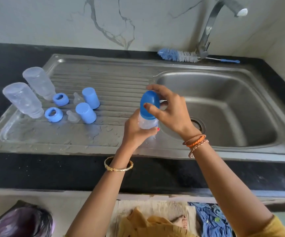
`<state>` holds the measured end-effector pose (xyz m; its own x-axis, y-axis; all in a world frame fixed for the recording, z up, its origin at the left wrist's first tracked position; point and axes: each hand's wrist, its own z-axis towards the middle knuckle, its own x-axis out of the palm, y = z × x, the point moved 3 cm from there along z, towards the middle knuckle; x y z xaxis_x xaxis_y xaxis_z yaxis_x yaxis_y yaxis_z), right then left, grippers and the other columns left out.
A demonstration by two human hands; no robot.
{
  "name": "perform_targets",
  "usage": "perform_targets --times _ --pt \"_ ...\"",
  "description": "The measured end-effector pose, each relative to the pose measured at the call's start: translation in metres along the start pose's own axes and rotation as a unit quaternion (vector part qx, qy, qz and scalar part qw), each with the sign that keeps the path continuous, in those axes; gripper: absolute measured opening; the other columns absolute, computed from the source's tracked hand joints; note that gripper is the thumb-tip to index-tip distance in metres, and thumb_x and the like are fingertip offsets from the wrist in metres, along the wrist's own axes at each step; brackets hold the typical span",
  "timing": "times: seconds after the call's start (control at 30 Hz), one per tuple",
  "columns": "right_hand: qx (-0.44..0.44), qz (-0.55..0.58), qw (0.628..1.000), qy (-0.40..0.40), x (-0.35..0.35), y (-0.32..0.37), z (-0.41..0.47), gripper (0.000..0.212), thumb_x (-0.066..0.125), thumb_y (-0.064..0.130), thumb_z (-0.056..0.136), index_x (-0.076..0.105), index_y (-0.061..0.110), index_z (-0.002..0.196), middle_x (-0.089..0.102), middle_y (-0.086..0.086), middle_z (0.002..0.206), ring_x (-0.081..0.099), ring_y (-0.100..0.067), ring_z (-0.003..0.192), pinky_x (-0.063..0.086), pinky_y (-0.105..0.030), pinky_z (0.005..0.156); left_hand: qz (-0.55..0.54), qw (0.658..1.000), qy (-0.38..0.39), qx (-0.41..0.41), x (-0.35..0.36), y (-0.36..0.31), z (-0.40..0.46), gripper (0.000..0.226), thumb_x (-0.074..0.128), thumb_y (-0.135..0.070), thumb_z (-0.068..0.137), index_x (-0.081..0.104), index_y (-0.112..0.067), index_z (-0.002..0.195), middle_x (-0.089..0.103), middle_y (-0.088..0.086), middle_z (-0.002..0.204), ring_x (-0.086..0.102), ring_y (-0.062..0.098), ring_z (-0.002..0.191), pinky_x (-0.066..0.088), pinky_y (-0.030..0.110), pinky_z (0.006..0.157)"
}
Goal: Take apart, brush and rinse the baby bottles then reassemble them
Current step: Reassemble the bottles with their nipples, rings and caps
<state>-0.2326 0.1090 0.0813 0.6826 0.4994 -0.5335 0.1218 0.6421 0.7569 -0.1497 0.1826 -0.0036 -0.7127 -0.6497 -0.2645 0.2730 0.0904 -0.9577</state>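
Left hand [138, 130] grips the bottle [146, 123], right [167, 106] pinches its cap [149, 105]; two bottles (left of frame) lie apart, unassembled.

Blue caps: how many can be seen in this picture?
3. Two blue caps stand on the drainboard, one farther back and one nearer. The third sits on the bottle held in both hands.

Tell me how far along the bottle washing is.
Done: two bottle bodies lie apart on the drainboard beside rings, nipples and caps. In hand: left hand holds the third bottle; right hand grips its blue cap. Left: reassembly; brush lies by the faucet.
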Motion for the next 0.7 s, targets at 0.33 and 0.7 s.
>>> perform_targets --times 0.33,0.7 --pt "-0.013 0.017 0.997 0.068 -0.003 -0.010 -0.002 0.060 0.077 0.004 0.071 0.056 0.013 0.127 0.054 0.014 0.120 0.056 0.000 0.105 0.048 -0.012 0.089 0.013 1.000 0.001 -0.001 -0.001 0.002 -0.001 0.058 0.081 -0.012 0.067 0.054 -0.013 0.119 0.060 0.004 0.096 0.054 0.014 0.093 0.043 0.015 0.074" --pt "0.027 -0.105 0.992 -0.065 0.013 -0.004 -0.015 0.058 0.082 0.024 0.065 0.057 0.017 0.116 0.062 -0.004 0.110 0.062 -0.021 0.087 0.053 -0.033 0.074 0.054 0.998 -0.020 0.022 0.000 -0.001 -0.002 0.054 0.082 -0.020 0.066 0.055 -0.010 0.112 0.058 -0.006 0.089 0.053 0.001 0.079 0.040 0.006 0.072"
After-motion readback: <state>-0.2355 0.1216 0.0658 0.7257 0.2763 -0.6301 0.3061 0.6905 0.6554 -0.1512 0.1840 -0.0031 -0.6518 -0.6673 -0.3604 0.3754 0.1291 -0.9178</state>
